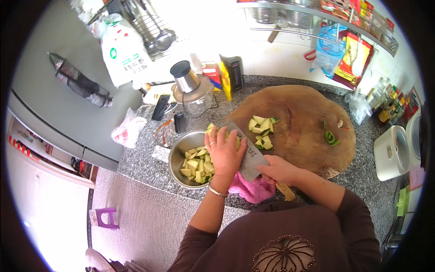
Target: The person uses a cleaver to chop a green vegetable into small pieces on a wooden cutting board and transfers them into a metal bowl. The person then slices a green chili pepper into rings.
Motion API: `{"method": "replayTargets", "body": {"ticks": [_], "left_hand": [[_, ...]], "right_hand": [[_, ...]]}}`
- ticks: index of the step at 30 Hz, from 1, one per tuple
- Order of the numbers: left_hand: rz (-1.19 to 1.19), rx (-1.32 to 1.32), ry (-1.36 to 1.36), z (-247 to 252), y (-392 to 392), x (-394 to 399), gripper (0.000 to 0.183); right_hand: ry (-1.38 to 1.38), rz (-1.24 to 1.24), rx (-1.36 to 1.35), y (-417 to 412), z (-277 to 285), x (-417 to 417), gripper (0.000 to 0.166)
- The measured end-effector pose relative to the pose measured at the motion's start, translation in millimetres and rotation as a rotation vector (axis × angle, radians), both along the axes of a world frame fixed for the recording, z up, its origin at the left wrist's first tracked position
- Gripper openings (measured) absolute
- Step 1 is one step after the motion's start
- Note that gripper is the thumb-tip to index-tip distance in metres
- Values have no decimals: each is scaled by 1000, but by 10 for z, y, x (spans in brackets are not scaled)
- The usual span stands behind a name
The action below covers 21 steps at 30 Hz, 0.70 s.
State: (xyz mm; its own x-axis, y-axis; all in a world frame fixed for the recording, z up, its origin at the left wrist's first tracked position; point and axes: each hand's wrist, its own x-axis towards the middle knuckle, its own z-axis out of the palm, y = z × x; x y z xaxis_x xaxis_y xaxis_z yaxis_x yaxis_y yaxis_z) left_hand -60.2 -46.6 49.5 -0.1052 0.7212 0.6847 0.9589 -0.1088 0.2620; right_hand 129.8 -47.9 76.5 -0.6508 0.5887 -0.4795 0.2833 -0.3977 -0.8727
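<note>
My right hand (282,170) grips a Chinese cleaver (250,157) near the wooden handle (285,192). Its broad blade is tilted flat, reaching from the cutting board's left edge towards the steel bowl (172,171). My left hand (224,149), fingers spread, presses pale, green-skinned squash chunks (210,126) against the blade beside the bowl's right rim; the palm hides part of them. Similar cut squash pieces (195,165) lie in the bowl. On the round wooden cutting board (299,119) sits a small pile of squash pieces (261,127), with green pepper pieces (330,137) farther right.
A pink cloth (253,188) lies under the cleaver at the counter's front. Behind the bowl are a food chopper (192,90), a black phone (161,107) and eyeglasses (164,131). Bottles (390,102) and a white bin-like container (389,153) stand at the right.
</note>
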Motion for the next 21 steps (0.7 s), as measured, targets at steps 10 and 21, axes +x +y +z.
{"method": "replayTargets", "body": {"ticks": [10,21], "left_hand": [[177,21,-145,-319,-327,-709,28],[200,40,-256,-293,-309,-921,22]], "right_hand": [[-61,115,19,-73,-77,-546,21],[-183,115,394,-40,-8,-526,32]]}}
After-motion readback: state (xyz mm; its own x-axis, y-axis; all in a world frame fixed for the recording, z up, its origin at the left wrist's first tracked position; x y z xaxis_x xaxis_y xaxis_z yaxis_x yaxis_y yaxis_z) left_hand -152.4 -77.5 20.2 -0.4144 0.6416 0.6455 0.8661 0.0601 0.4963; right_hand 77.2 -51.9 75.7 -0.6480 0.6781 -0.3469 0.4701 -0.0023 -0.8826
